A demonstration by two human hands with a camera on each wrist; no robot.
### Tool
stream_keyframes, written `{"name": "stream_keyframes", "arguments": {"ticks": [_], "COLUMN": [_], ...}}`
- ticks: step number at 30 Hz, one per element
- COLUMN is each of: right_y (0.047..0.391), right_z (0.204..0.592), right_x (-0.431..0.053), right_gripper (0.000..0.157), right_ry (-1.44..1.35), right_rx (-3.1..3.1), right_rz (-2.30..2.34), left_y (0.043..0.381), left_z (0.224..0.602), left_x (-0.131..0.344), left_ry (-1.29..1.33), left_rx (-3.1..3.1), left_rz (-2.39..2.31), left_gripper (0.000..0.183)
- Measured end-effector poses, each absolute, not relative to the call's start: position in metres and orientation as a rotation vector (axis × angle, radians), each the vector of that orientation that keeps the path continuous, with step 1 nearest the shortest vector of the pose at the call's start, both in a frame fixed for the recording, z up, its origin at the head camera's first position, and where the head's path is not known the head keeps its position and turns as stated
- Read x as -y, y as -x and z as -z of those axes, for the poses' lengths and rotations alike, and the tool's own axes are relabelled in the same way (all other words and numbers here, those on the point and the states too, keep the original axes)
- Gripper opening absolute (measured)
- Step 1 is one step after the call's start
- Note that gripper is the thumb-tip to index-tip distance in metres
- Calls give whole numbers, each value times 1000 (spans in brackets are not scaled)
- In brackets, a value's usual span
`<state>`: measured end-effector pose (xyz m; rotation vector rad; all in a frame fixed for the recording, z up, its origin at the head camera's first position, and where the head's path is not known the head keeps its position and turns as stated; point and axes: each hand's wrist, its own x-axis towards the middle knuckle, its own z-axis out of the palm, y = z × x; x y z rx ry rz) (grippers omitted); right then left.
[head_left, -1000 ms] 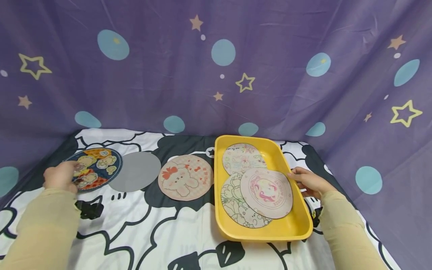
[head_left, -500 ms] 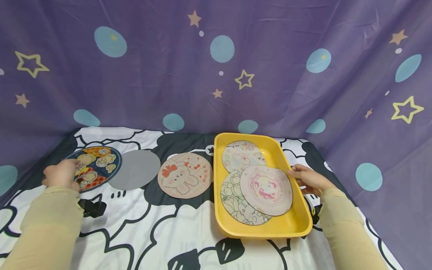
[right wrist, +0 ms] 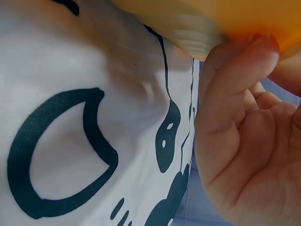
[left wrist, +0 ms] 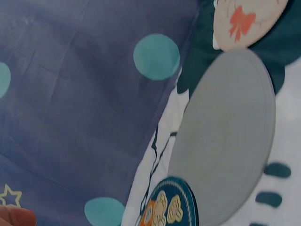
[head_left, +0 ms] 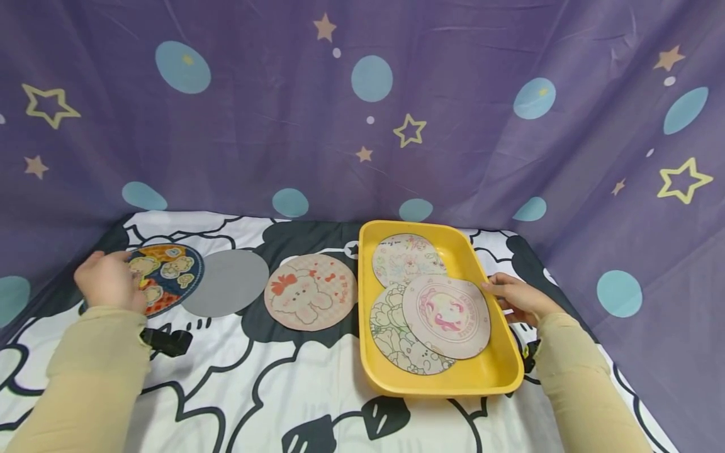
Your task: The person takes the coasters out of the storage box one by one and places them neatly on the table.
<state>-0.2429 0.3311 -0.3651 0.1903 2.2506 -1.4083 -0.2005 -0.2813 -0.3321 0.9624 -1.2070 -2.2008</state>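
Observation:
On the left of the head view, my left hand (head_left: pixel 110 283) is over the left part of a round blue placemat (head_left: pixel 184 270) with cartoon figures, hiding some of it. One fingertip (left wrist: pixel 16 217) shows in the left wrist view, apart from the mat's visible part. A plain grey round mat (head_left: pixel 226 286) lies partly under the blue one. My right hand (head_left: pixel 521 299) pinches the right rim of a yellow tray (head_left: pixel 376 382). Inside the tray, a pink unicorn mat (head_left: pixel 453 340) overlaps a green line-drawn mat (head_left: pixel 391 333), with a flowered mat (head_left: pixel 402 255) behind.
A pink round mat with a rabbit (head_left: pixel 308 292) lies between the grey mat and the tray. Black-and-white cartoon cloth (head_left: pixel 272 390) covers the table. A purple patterned curtain (head_left: pixel 453 176) hangs behind it and along both sides.
My left hand has shifted slightly right and its fingers have changed position over the blue mat, blurred by motion. The right hand, tray and mats keep their places; the head view tilts slightly.

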Motion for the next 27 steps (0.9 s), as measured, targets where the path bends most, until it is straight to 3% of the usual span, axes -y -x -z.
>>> {"name": "stream_keyframes", "arguments": {"ticks": [6, 27], "right_y": [243, 242], "right_z": [365, 366], "right_x": [-331, -331], "right_gripper": [20, 22], "right_ry": [-188, -197], "right_rx": [-2253, -2247], "right_rz": [1411, 1413], "left_y": [208, 211], "left_z": [327, 314], "left_x": [276, 260], "left_ry": [-902, -783], "left_rx": [1064, 923], "left_rz": [2314, 2424], "left_gripper": [57, 63]}}
